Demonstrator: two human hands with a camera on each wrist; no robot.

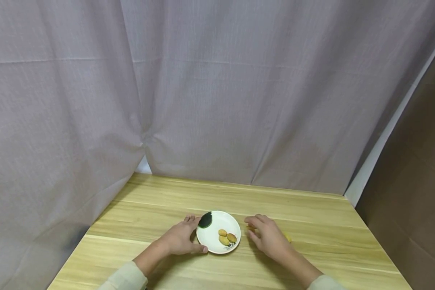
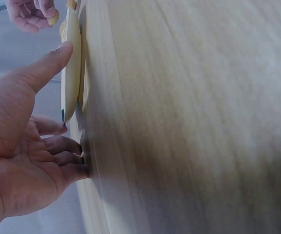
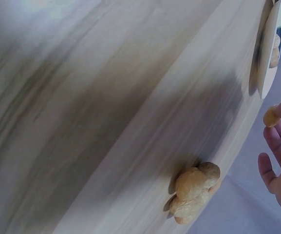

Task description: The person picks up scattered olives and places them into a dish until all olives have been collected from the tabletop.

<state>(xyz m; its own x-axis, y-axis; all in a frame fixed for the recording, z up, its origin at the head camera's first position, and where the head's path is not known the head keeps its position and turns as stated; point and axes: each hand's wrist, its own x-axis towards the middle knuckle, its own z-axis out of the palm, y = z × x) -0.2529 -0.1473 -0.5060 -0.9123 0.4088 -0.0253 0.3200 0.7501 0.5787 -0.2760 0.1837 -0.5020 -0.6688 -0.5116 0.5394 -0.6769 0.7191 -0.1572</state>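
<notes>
The left grip (image 1: 181, 238), spread wide, touches the rim of a white plate (image 1: 221, 221); the right grip (image 1: 270, 238) pinches a small, rounded yellow lump (image 3: 271, 117) beside it. Three yellow-brown ovals (image 1: 224, 240) lie on the plate. Grey curtain (image 1: 217, 121) hangs beyond.

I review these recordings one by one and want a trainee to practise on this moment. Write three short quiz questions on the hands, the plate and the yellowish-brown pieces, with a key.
1. Count: how many yellowish-brown pieces lie on the white plate?
2. True or false: the left hand is pinching one of the pieces.
3. Location: where does the cluster of pieces in the right wrist view lie?

Key:
1. Three.
2. False. The left hand is at the plate's rim; the right hand pinches a single piece.
3. On the wooden tabletop, apart from the plate.
</notes>
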